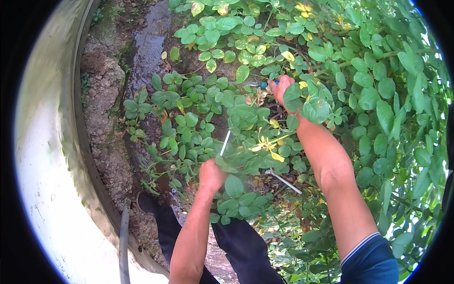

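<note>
one slim tool (263,85) in the right grip (283,91)

Lower right of frame, a navy short sleeve (371,261) shows pale striping along its hem. Lower centre, trousers (242,251) are near-black; the shoe (147,203) is dark.

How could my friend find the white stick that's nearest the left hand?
Start with the leafy green plants across the picture's middle. Find the person's left hand among them; just above it is a thin white stick. The other white stick, farther right, slants down to the right, but this one slants up to the right.
</note>
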### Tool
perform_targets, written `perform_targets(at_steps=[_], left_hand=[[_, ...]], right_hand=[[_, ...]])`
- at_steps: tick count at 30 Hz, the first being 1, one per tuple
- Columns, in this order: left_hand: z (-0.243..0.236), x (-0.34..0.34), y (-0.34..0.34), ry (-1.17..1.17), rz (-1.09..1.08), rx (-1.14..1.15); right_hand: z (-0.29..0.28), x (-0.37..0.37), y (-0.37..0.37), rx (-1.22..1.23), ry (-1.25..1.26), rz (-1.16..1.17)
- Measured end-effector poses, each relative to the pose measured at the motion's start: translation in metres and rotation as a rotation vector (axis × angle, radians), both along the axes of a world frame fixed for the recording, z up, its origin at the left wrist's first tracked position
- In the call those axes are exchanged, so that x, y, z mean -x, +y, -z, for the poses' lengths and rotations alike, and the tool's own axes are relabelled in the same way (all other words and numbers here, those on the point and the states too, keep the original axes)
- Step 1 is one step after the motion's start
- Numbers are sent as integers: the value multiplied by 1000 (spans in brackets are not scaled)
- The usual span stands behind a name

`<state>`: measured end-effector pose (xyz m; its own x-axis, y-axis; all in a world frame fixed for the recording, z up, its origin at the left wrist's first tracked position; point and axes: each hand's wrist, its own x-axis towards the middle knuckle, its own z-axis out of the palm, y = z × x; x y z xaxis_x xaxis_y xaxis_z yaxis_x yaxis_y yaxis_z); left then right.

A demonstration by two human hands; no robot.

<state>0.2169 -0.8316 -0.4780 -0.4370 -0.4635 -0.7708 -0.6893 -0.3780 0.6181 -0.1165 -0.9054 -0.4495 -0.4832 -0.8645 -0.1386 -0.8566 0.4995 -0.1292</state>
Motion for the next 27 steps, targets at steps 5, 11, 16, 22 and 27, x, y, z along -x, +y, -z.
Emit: perform_targets(at_steps=[5, 11, 16, 22, 27], left_hand=[[2, 0, 5, 50, -68, 45], [17, -2, 15, 7, -50, 88], [20, -4, 16, 23, -28, 87], [10, -2, 9, 44, -34, 40], [8, -2, 6, 31, 16, 88]], right_hand=[[-2, -3, 2, -11, 30, 20], [-3, -10, -1, 49, 69, -33], [0, -8, -4, -7, 26, 38], [5, -1, -1, 2, 66, 28], [8, 3, 1, 0, 6, 18]])
